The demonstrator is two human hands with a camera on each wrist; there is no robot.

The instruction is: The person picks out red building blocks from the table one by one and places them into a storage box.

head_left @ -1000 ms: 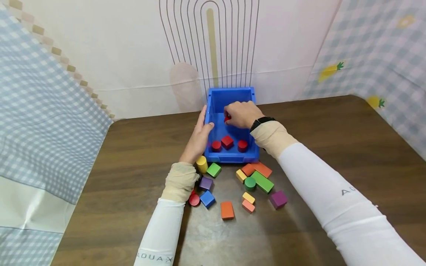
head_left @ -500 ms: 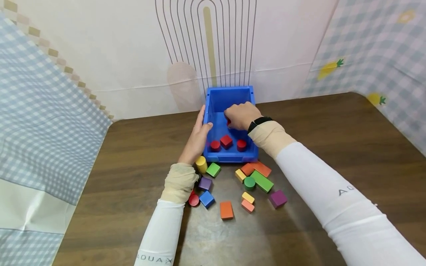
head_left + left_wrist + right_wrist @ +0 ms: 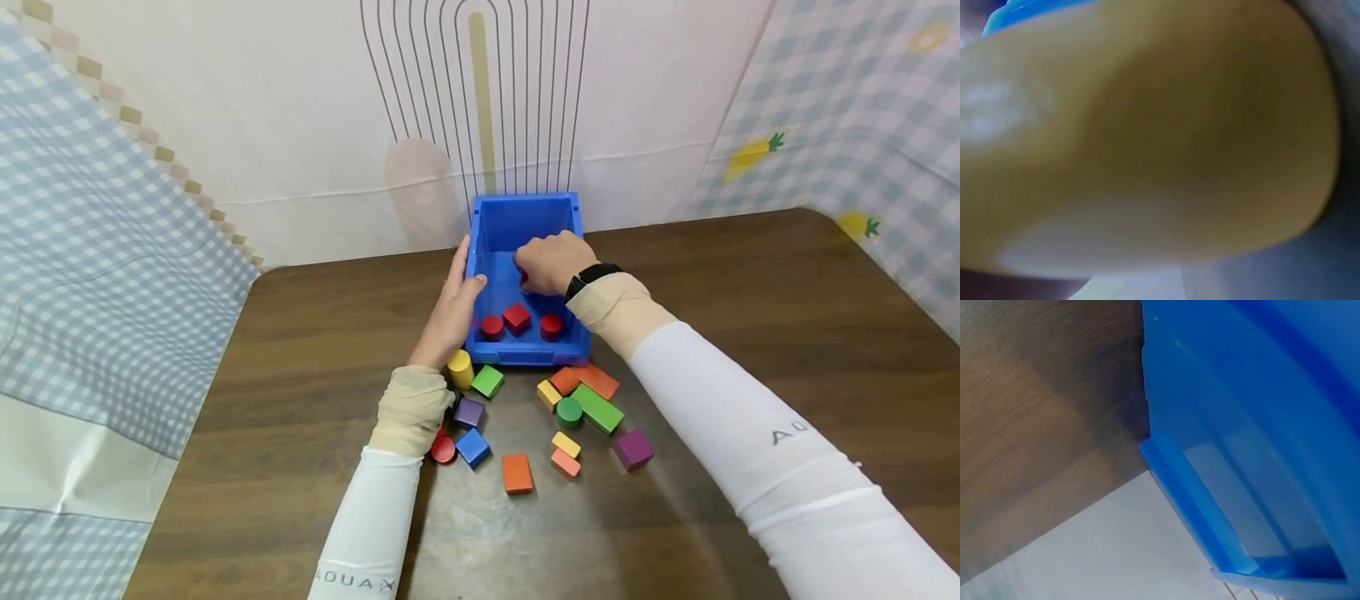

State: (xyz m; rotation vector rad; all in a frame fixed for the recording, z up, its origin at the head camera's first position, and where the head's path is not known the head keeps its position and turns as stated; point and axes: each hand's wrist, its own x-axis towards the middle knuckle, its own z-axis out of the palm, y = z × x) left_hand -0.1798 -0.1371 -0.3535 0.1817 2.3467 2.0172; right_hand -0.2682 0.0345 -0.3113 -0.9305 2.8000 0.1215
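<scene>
A blue plastic bin (image 3: pixel 528 357) stands at the back of the table. My left hand (image 3: pixel 452 304) holds its left wall, thumb over the rim and fingers stretched along the outside. My right hand (image 3: pixel 552 260) reaches down inside the bin, fingers curled, pinching a red block (image 3: pixel 523 282) that is mostly hidden. Near the bin's front wall lie a red cylinder (image 3: pixel 492 327), a red cube (image 3: pixel 516 318) and another red cylinder (image 3: pixel 551 327). A yellow cylinder (image 3: pixel 460 369) stands beside my left wrist and fills most of the left wrist view.
In front of the bin lie several loose blocks, among them a long green block (image 3: pixel 597 408), a purple cube (image 3: pixel 633 449), an orange block (image 3: pixel 517 473) and a blue block (image 3: pixel 473 447). A red round block (image 3: pixel 443 449) sits by my left forearm. A cloth backdrop (image 3: pixel 315 150) hangs behind.
My right hand has lowered slightly toward the bin's floor with the red block. My left hand stays on the bin's left wall. The head view has shifted a little.
</scene>
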